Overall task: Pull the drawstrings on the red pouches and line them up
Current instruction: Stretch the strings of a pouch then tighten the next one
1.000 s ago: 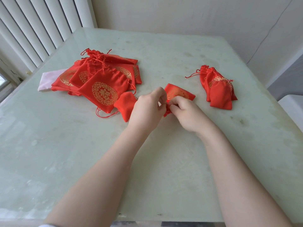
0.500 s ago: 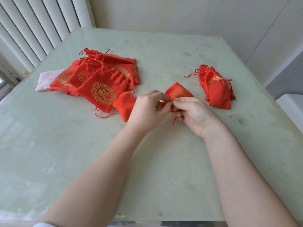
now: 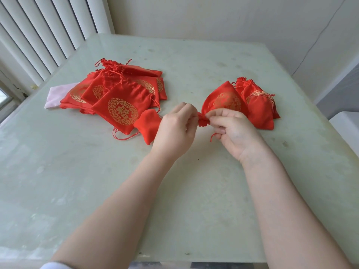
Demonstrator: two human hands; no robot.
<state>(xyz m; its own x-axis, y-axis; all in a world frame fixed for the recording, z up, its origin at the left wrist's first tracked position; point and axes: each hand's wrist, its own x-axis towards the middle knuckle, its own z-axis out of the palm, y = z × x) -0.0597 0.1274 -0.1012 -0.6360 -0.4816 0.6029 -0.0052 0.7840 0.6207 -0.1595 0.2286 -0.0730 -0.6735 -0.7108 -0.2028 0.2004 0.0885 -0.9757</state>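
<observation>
A pale green table with a glossy, faintly stained top is filling most of the view. A pale pink cloth is lying flat on it at the far left. White vertical blinds are hanging along the left side, beyond the table edge. A plain off-white wall is standing behind the table. A white object is sitting at the right edge, only partly showing.

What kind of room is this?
Probably a home, maybe a sunroom or balcony: a pale green table by white vertical blinds and plain white walls, where a person closes red pouches by hand.
</observation>
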